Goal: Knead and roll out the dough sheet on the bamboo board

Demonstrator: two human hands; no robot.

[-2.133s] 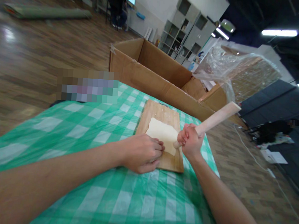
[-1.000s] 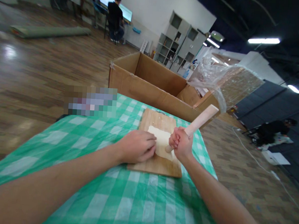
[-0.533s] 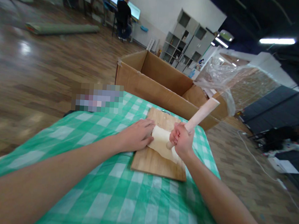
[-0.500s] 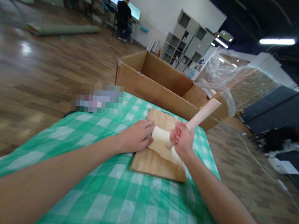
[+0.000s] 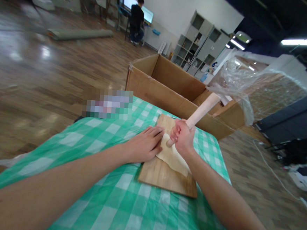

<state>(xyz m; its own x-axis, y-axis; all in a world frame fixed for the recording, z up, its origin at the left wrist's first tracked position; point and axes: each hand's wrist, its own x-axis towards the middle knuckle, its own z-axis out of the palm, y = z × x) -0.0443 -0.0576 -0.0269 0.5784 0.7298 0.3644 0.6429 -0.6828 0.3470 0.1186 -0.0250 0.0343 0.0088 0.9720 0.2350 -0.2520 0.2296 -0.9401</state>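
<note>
A flat sheet of pale dough (image 5: 173, 157) lies on a wooden cutting board (image 5: 162, 175) on the green checked tablecloth (image 5: 126, 204). My right hand (image 5: 181, 137) is closed round a light wooden rolling pin (image 5: 201, 112), which slants up and away to the right, its near end touching the dough. My left hand (image 5: 145, 144) lies flat with its fingers stretched out, resting on the left edge of the dough and the board.
A large open cardboard box (image 5: 171, 88) stands just beyond the table. Crumpled clear plastic wrap (image 5: 255, 87) rises at its right. A person (image 5: 136, 19) sits at a screen far back. Grey cubby shelves (image 5: 200, 44) line the wall. Wood floor surrounds the table.
My left hand has gone from curled on the dough's near corner to flat along its left edge. The rolling pin's near end has slid further up the dough. The view has shifted.
</note>
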